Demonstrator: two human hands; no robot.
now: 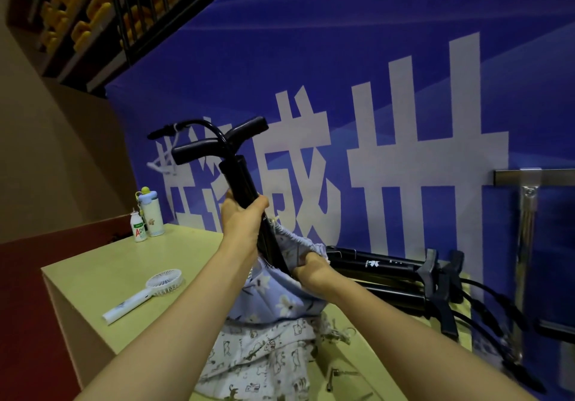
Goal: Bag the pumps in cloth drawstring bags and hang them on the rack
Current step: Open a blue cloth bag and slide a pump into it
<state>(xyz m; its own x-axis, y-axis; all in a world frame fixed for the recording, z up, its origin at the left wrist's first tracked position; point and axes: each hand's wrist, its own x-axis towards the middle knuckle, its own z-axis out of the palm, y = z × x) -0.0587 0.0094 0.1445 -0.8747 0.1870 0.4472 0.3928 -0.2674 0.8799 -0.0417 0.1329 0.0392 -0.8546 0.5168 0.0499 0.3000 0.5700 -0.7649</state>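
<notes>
A black pump (pixel 236 173) stands nearly upright over the table, its T-handle and hose at the top. My left hand (pixel 241 217) grips its barrel. The pump's lower end is inside a blue floral drawstring bag (pixel 277 291), whose gathered mouth my right hand (pixel 311 268) holds. A white cloth bag with small printed figures (pixel 258 357) lies under it on the table. More black pumps (pixel 395 279) lie on the table to the right. A metal rack (pixel 527 214) stands at the far right.
On the pale table (pixel 102 273) lie a white hand-held fan (pixel 146 291), a water bottle (pixel 152 212) and a small drink bottle (pixel 137 226) at the back left. A blue banner (pixel 342 58) forms the wall behind. Small metal fittings (pixel 334 375) lie near the front.
</notes>
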